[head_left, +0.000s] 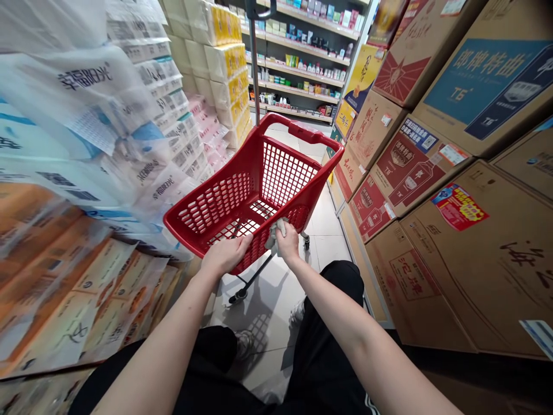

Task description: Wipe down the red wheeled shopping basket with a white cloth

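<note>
In a tiled shop aisle (pixel 322 230) beside brown cardboard cartons (pixel 415 173), the left hand (pixel 227 255) and right hand (pixel 287 242) hold a red plastic basket (pixel 302 131), fingers (pixel 237 245) clenched, the right also on a white cloth (pixel 274 236).

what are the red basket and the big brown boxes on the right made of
The red basket looks like moulded plastic: slightly glossy, one even colour, with a lattice of small square holes. The brown boxes look like cardboard: matte and plain brown, with printing and stuck-on labels.

Tissue packs (pixel 73 115) left, liquor cartons (pixel 410 190) right, basket (pixel 311 135) between
</note>
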Demonstrator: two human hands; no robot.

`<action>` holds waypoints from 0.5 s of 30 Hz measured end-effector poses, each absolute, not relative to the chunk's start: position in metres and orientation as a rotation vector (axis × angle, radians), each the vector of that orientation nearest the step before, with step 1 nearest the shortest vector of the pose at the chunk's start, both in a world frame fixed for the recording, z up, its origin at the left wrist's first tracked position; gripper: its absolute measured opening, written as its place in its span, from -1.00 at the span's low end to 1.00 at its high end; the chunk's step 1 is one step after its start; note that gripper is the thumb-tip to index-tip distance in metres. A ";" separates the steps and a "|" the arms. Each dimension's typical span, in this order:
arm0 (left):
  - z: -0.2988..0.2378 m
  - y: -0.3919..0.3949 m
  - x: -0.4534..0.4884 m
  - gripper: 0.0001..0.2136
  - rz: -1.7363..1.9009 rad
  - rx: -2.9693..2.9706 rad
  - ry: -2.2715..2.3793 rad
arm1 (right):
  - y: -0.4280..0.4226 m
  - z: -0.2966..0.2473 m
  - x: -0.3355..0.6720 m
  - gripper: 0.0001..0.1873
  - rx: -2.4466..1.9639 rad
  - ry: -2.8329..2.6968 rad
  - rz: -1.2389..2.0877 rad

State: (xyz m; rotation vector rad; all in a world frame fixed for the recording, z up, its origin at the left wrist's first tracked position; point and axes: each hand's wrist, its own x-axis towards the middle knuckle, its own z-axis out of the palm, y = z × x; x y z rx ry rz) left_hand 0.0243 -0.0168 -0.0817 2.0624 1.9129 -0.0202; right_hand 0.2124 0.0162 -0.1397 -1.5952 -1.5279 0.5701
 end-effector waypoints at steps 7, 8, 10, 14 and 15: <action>-0.081 -0.018 0.023 -0.25 -0.018 2.061 1.921 | 0.000 -0.133 0.219 -0.74 -1.537 -1.660 0.501; -0.081 -0.018 0.023 -0.24 -0.018 2.064 1.923 | -0.002 -0.131 0.217 -0.72 -1.516 -1.680 0.498; -0.081 -0.018 0.024 -0.23 -0.023 2.063 1.926 | -0.006 -0.130 0.214 -0.68 -1.500 -1.712 0.492; -0.080 -0.017 0.024 -0.23 -0.039 2.074 1.895 | -0.011 -0.127 0.218 -0.61 -1.499 -1.830 0.446; -0.080 -0.017 0.024 -0.24 -0.040 2.076 1.892 | -0.011 -0.126 0.220 -0.60 -1.493 -1.876 0.428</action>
